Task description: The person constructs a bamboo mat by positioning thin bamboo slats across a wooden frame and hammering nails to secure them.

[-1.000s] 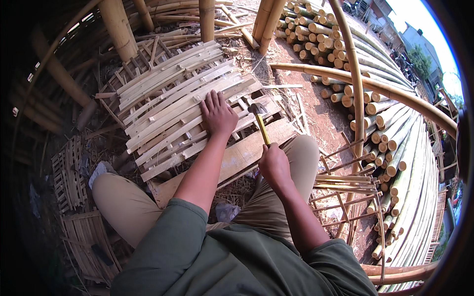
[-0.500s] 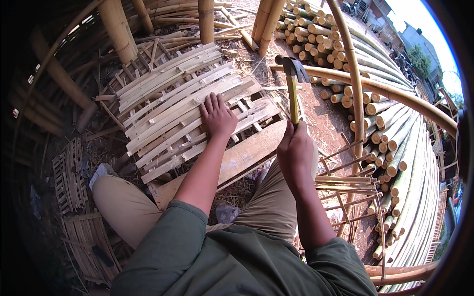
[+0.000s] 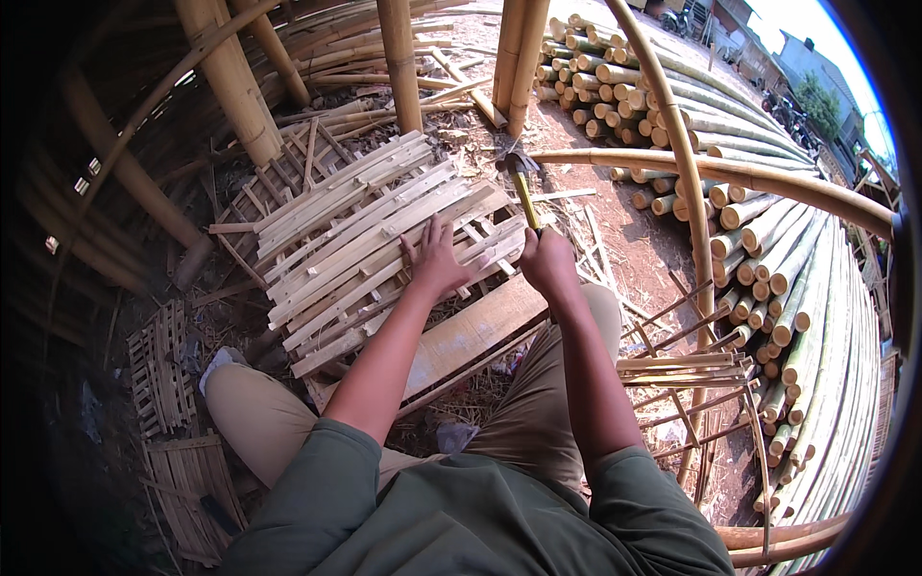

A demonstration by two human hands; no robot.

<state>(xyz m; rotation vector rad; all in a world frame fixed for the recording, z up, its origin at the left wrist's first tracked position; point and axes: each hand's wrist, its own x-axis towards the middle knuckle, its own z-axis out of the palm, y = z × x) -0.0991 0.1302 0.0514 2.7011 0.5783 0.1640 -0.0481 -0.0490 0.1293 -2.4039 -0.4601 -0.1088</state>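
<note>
A person in a dark green shirt (image 3: 461, 523) and tan trousers (image 3: 264, 408) sits with knees apart, seen from above; clock directions run from the body, with twelve straight ahead. At eleven o'clock lies a panel of pale wooden slats (image 3: 336, 259), the slats laid side by side over crosspieces. The left hand (image 3: 444, 266), at twelve o'clock, rests on the panel's right part, fingers spread and grasping nothing. The right hand (image 3: 550, 261), nearer one o'clock, is closed firmly around the handle of a claw hammer (image 3: 524, 197). Its yellow shaft points away from the person, with the dark head at the far end. Between panel and knees lies a wide, flat board (image 3: 480, 331). At two o'clock stands a rack of thin sticks (image 3: 682, 363), and beyond it a large stack of bamboo poles (image 3: 816, 317), cut ends toward the person. Upright bamboo posts (image 3: 399, 67) rise past the panel. At ten o'clock, in deep shadow, there appears to be a smaller slatted piece (image 3: 158, 370).
</note>
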